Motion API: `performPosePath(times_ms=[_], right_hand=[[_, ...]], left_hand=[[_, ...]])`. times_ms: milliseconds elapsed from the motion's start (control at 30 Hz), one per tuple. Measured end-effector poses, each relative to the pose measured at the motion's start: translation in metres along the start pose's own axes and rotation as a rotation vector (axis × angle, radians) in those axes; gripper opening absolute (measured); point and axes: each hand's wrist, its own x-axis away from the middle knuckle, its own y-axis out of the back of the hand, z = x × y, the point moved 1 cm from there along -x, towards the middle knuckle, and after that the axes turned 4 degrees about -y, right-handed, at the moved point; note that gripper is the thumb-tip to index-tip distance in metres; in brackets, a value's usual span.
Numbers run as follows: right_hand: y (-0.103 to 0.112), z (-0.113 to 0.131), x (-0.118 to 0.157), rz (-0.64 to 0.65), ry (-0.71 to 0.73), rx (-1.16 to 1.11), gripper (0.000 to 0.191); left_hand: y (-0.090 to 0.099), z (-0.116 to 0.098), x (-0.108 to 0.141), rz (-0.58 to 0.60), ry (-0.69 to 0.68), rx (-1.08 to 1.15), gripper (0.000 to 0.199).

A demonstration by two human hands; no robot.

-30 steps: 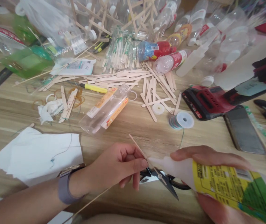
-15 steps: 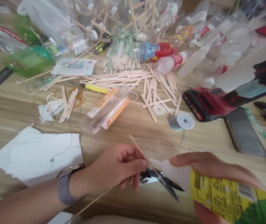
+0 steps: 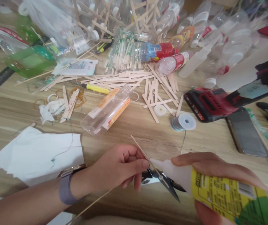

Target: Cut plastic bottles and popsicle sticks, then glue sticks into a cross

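Note:
My left hand [image 3: 126, 167], with a purple watch strap on its wrist, pinches a thin wooden stick [image 3: 138, 147] between thumb and fingers. A longer thin stick [image 3: 93, 203] runs from below this hand to the bottom edge. My right hand [image 3: 218, 168] is wrapped round a white glue bottle [image 3: 228, 195] with a yellow and green label. The bottle's nozzle [image 3: 156, 162] points left, at the stick beside my left fingertips; whether glue is coming out cannot be made out. Black scissors [image 3: 169, 184] lie beneath the stick and the nozzle.
Ahead lie a clear bottle [image 3: 105, 109], a thread spool [image 3: 183, 122], flat wooden sticks [image 3: 124, 78] and a yellow-handled tool [image 3: 96, 88]. White paper [image 3: 40, 153] is at left. A red-black power tool [image 3: 209, 103] and a phone [image 3: 246, 132] are at right; plastic bottles fill the back.
Both hands keep nearly the same pose. The glue bottle has tilted very slightly, its base a little lower.

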Motion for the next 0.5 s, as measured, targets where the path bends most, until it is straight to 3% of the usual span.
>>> performPosePath(times_ms=[333, 500], right_hand=[[-0.0055, -0.0004, 0.0064, -0.139, -0.047, 0.02, 0.037], [0.0015, 0.0028, 0.0043, -0.081, -0.05, 0.079, 0.036]], left_hand=[[0.0008, 0.0032, 0.0013, 0.015, -0.01, -0.009, 0.026], [-0.0006, 0.0005, 0.0016, 0.013, 0.004, -0.013, 0.029]])
